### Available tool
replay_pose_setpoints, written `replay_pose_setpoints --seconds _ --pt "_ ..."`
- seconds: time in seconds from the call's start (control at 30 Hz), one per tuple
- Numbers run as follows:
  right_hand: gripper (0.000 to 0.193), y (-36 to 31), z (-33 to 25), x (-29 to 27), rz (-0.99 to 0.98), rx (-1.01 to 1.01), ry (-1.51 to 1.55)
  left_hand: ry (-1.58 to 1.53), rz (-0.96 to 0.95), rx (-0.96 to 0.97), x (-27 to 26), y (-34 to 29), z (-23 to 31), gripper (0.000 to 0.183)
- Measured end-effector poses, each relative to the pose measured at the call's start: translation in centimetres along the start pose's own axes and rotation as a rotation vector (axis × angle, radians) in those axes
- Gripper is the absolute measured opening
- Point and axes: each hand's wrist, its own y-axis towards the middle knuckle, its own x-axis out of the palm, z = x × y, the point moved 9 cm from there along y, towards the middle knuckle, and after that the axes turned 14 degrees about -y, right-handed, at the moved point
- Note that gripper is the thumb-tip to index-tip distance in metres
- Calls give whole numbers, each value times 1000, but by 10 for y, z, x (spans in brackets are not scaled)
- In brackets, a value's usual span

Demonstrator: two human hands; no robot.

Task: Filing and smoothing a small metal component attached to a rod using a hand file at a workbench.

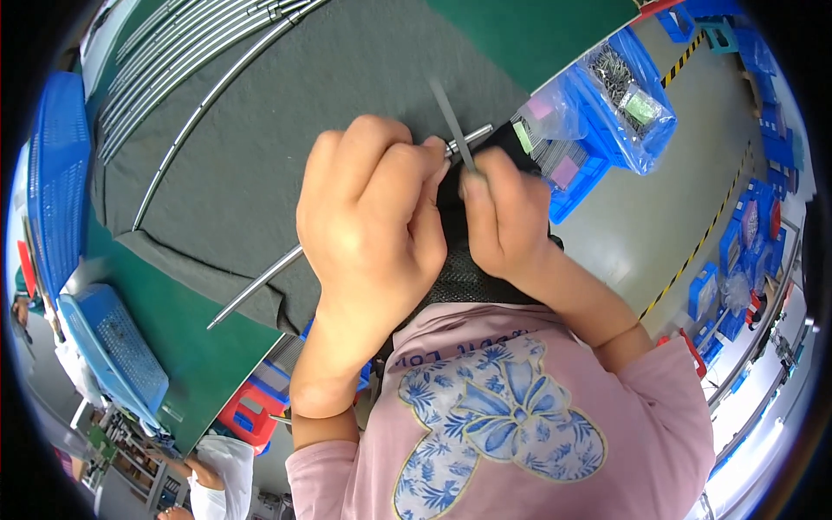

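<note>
A thin silvery metal rod (256, 287) runs slantwise under my left hand (368, 208), whose fingers are wrapped round it near its right end. That end sticks out past the fingertips, and the middle of the rod is hidden by the hand. My right hand (507, 212) is closed on a narrow flat grey strip (451, 121), pinched at its lower end between thumb and fingers. The strip is blurred and crosses the rod just beyond my left fingertips; whether the two touch, I cannot tell. Its exact kind does not show.
Dark grey cloth (260, 156) covers much of the green table (199, 303). Several metal rods (186, 65) lie on it at the far left. Blue bins (646, 143) with bagged metal parts stand at the right edge. Blue baskets (117, 342) stand left; another person (221, 477) is at lower left.
</note>
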Motion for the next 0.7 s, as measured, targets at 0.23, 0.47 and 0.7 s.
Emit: replay_pose_setpoints --seconds 0.23,0.47,0.7 --pt "9 -19 8 5 -71 52 13 -1 0 -8 -1 1 2 15" --pt "8 -30 11 4 -166 85 -44 -7 -10 7 1 -1 1 15" --pt "9 -13 5 2 -164 89 4 -7 6 7 -2 0 0 14"
